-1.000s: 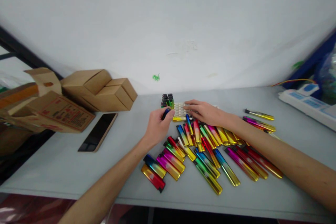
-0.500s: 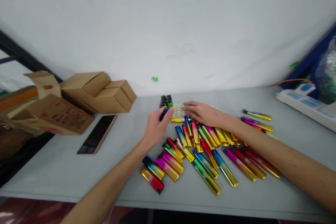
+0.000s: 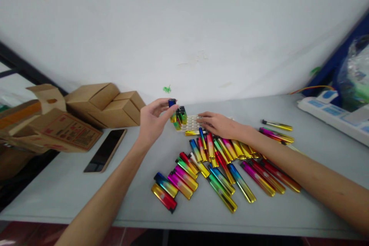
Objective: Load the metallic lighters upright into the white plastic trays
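My left hand (image 3: 152, 121) pinches a blue and gold lighter (image 3: 173, 107), upright, at the left end of a white tray with round holes (image 3: 190, 123). Just right of it, several green lighters with black tops (image 3: 181, 113) stand upright in the tray. My right hand (image 3: 216, 124) lies over the tray with its fingers stretched out and nothing in them. A gold lighter (image 3: 195, 133) lies along the tray's front edge. In front of it, shiny lighters (image 3: 221, 157) in red, pink, green, blue and gold are spread on the table, partly beneath my right forearm.
A phone (image 3: 105, 150) lies at the left on the grey table (image 3: 135, 203), beside cardboard boxes (image 3: 95, 103). At the right stands a white power strip (image 3: 334, 113), near a plastic bag (image 3: 357, 69). A white wall (image 3: 184, 38) closes off the back.
My left hand has moved left and slightly up with the lighter, now at the tray's left end. My right hand stays on the tray. The camera view has shifted a little.
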Demonstrator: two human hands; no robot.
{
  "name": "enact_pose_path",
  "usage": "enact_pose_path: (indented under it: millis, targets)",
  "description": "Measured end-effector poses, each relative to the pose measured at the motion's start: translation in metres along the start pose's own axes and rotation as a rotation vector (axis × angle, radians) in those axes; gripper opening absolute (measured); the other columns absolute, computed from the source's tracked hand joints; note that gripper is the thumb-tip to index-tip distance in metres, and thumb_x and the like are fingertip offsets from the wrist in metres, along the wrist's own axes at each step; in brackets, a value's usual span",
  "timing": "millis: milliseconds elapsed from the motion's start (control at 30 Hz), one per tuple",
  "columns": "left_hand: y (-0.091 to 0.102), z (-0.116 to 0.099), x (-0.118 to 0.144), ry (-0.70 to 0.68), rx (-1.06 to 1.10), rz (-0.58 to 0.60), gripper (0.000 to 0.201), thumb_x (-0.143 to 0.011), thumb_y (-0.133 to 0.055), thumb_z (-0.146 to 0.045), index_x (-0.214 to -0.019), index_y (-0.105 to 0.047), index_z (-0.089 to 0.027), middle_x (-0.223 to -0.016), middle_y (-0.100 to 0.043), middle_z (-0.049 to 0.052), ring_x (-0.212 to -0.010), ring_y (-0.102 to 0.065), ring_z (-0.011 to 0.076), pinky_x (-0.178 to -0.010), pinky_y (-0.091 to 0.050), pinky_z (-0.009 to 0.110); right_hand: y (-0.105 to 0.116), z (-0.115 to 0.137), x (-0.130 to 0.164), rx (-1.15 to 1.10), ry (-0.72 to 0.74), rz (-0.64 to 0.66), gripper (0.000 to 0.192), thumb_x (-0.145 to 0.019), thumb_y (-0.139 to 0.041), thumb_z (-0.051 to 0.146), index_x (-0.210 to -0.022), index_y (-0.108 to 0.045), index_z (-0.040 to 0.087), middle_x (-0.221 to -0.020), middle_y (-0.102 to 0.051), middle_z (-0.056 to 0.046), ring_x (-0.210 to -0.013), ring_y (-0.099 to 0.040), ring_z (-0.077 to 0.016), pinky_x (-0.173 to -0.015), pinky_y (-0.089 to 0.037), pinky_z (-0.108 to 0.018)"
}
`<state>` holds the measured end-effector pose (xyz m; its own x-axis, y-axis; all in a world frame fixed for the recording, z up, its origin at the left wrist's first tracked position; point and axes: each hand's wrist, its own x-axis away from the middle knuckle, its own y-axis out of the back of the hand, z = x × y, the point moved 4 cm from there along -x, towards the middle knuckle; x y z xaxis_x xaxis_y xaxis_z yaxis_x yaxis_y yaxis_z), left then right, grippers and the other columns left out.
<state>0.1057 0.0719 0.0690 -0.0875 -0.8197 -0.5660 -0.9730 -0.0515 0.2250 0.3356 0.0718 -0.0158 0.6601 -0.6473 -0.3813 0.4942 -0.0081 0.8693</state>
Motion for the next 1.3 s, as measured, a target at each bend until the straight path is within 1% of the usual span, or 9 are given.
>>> enact_pose_path:
  millis: [100, 200, 300, 467, 567, 833, 967, 1133, 1300]
  targets:
    - [-0.001, 0.002, -0.009, -0.029, -0.128, 0.091, 0.032, -0.076, -0.087, -0.039, -0.096, -0.079, -0.016, -0.099, -0.079, 0.009, -0.095, -0.073, 0.0223, -0.091, -0.060, 0.037, -0.001, -0.001, -0.001, 0.015, 0.009, -0.007, 0.037, -0.108, -0.046, 0.023, -0.134, -0.068, 0.011, -0.138, -0.065, -0.022, -0.119, -0.069, -0.0311, -0.107, -0.055, -0.052]
    - [-0.003, 0.012, -0.014, -0.019, -0.288, 0.210, 0.034, -0.077, -0.086, -0.043, -0.096, -0.079, -0.016, -0.096, -0.080, 0.009, -0.093, -0.075, 0.0244, -0.093, -0.059, 0.040, -0.004, -0.003, -0.001, 0.024, 0.031, -0.015, 0.037, -0.108, -0.045, 0.023, -0.134, -0.068, 0.012, -0.137, -0.066, -0.020, -0.117, -0.069, -0.0286, -0.106, -0.056, -0.049]
    - [-0.003, 0.024, -0.014, -0.039, -0.413, 0.270, 0.034, -0.077, -0.085, -0.046, -0.095, -0.079, -0.018, -0.096, -0.080, 0.008, -0.091, -0.074, 0.0252, -0.092, -0.059, 0.042, -0.005, -0.005, -0.001, 0.032, 0.045, -0.017, 0.037, -0.108, -0.044, 0.024, -0.136, -0.067, 0.013, -0.137, -0.065, -0.019, -0.117, -0.068, -0.0276, -0.105, -0.056, -0.047]
    - [-0.005, 0.031, -0.012, -0.213, -0.559, 0.371, 0.026, -0.083, -0.081, -0.045, -0.095, -0.080, -0.022, -0.108, -0.073, 0.009, -0.104, -0.069, 0.0260, -0.100, -0.054, 0.044, -0.003, -0.003, 0.000, 0.027, 0.045, -0.017, 0.037, -0.108, -0.044, 0.022, -0.135, -0.067, 0.014, -0.136, -0.066, -0.018, -0.116, -0.067, -0.0269, -0.104, -0.055, -0.047]
    - [-0.006, 0.033, -0.014, -0.250, -0.606, 0.430, 0.023, -0.084, -0.081, -0.044, -0.094, -0.080, -0.023, -0.113, -0.068, 0.009, -0.108, -0.067, 0.0262, -0.104, -0.052, 0.046, -0.001, -0.001, 0.000, 0.026, 0.035, -0.005, 0.037, -0.108, -0.044, 0.022, -0.134, -0.067, 0.013, -0.136, -0.065, -0.019, -0.115, -0.068, -0.0273, -0.104, -0.055, -0.047]
    - [-0.010, 0.032, -0.017, -0.260, -0.612, 0.522, 0.022, -0.087, -0.078, -0.044, -0.094, -0.079, -0.023, -0.123, -0.064, 0.010, -0.118, -0.063, 0.0285, -0.110, -0.049, 0.049, -0.002, -0.002, -0.001, 0.028, 0.033, 0.004, 0.039, -0.109, -0.042, 0.025, -0.136, -0.066, 0.012, -0.138, -0.064, -0.020, -0.119, -0.067, -0.0285, -0.106, -0.054, -0.048]
    - [-0.011, 0.033, -0.014, -0.265, -0.595, 0.518, 0.022, -0.088, -0.077, -0.044, -0.094, -0.079, -0.023, -0.122, -0.065, 0.010, -0.117, -0.064, 0.0278, -0.109, -0.049, 0.048, -0.004, -0.004, -0.001, -0.001, 0.038, -0.014, 0.037, -0.108, -0.044, 0.023, -0.135, -0.068, 0.015, -0.137, -0.066, -0.018, -0.118, -0.067, -0.0277, -0.106, -0.054, -0.049]
    - [-0.009, 0.035, -0.015, -0.268, -0.611, 0.499, 0.023, -0.088, -0.077, -0.044, -0.096, -0.077, -0.023, -0.122, -0.065, 0.011, -0.116, -0.064, 0.0284, -0.108, -0.050, 0.050, -0.003, -0.003, -0.001, 0.015, 0.016, -0.019, 0.035, -0.107, -0.046, 0.022, -0.134, -0.068, 0.016, -0.137, -0.066, -0.017, -0.118, -0.068, -0.0263, -0.107, -0.054, -0.046]
    - [-0.008, 0.032, -0.015, -0.252, -0.633, 0.544, 0.023, -0.089, -0.076, -0.045, -0.095, -0.077, -0.023, -0.128, -0.063, 0.011, -0.121, -0.062, 0.0292, -0.111, -0.047, 0.051, 0.002, 0.003, -0.001, 0.018, 0.012, -0.002, 0.036, -0.107, -0.046, 0.022, -0.132, -0.069, 0.012, -0.136, -0.066, -0.020, -0.118, -0.069, -0.0286, -0.106, -0.055, -0.048]
